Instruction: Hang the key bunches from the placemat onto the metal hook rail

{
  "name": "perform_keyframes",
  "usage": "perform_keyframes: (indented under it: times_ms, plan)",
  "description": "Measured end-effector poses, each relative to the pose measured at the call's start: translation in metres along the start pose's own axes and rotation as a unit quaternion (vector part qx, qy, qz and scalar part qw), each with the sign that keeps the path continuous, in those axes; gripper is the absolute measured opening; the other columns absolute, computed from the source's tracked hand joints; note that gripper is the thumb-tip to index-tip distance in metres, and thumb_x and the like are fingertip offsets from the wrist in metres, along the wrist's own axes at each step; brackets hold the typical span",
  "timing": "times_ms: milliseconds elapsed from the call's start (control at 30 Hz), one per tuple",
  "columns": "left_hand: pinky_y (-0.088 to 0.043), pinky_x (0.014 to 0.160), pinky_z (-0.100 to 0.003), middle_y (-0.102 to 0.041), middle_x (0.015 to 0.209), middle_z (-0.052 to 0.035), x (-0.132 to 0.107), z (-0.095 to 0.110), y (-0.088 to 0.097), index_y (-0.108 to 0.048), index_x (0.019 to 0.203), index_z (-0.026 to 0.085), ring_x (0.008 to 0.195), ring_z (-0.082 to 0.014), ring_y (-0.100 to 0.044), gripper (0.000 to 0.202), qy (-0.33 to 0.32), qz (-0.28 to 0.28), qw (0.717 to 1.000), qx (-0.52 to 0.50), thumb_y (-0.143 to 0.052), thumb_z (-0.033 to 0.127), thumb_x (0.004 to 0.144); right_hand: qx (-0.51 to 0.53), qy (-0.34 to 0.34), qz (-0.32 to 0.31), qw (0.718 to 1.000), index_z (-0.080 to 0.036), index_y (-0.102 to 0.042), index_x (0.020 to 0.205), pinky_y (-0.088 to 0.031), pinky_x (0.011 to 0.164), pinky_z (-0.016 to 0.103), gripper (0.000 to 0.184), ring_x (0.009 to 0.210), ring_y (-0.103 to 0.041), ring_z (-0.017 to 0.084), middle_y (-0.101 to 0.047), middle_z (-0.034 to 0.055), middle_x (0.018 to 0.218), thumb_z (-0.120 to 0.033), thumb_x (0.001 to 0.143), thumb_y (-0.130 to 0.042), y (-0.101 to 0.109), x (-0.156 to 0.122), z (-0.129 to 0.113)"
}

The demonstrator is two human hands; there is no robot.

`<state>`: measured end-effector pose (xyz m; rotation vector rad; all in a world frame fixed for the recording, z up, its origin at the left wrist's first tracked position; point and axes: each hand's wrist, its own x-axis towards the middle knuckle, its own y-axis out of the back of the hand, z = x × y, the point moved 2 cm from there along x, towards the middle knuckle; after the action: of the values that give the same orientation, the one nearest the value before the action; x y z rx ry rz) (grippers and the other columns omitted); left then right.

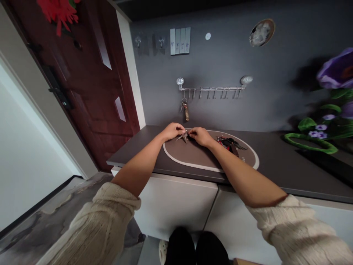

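Note:
My left hand [173,131] and my right hand [201,136] meet above an oval brown mat [187,154] with a pale border. Between their fingertips is a small bunch of metal keys [182,137], held just above the mat, with both hands pinching it. To the right, a second bunch of keys [227,143] with dark and red fobs lies on the mat, and neither hand touches it. A key ring with a brown fob [185,109] hangs from the first hooks of a steel hook rail [211,88] on the wall ahead.
The mat lies on a dark countertop [132,155] above white cabinets [173,206]. A dark red door [82,81] stands to the left. A wall switch panel [180,41] sits above the rail, and a flower mural [331,84] covers the right wall.

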<state>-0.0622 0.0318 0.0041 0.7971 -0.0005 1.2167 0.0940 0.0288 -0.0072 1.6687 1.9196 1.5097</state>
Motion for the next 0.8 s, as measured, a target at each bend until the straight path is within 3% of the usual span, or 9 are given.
perform_keyframes:
  times_ms: [367, 600, 800]
  plan:
    - [-0.038, 0.063, -0.023, -0.06, 0.068, -0.0025, 0.005, -0.009, 0.0, -0.061, 0.077, 0.011, 0.06, -0.0074, -0.049, 0.026, 0.03, 0.029, 0.988, -0.152, -0.061, 0.032, 0.061, 0.142, -0.025, 0.04, 0.989, -0.017, -0.064, 0.073, -0.038, 0.063, 0.022, 0.012, 0.06, -0.051, 0.01, -0.062, 0.0007, 0.068, -0.019, 0.065, -0.056, 0.001, 0.0, -0.003]
    - [-0.038, 0.061, -0.022, -0.059, 0.07, -0.0013, 0.005, -0.007, -0.001, -0.061, 0.077, 0.011, 0.059, -0.0061, -0.048, 0.024, 0.066, 0.059, 0.964, -0.25, -0.064, 0.028, 0.06, 0.304, -0.05, 0.059, 0.949, -0.014, -0.062, 0.077, -0.041, 0.062, 0.022, 0.021, 0.06, -0.052, 0.009, -0.062, 0.0028, 0.072, -0.029, 0.063, -0.059, 0.002, 0.001, -0.008]
    - [-0.037, 0.059, -0.021, -0.058, 0.07, -0.0012, 0.005, -0.004, -0.004, -0.06, 0.076, 0.011, 0.061, -0.0058, -0.049, 0.02, 0.077, 0.062, 0.938, -0.333, -0.064, 0.024, 0.06, 0.372, -0.064, 0.078, 0.923, -0.014, -0.061, 0.075, -0.041, 0.062, 0.023, 0.024, 0.06, -0.052, 0.009, -0.062, 0.0027, 0.07, -0.034, 0.061, -0.06, 0.005, -0.001, -0.015]
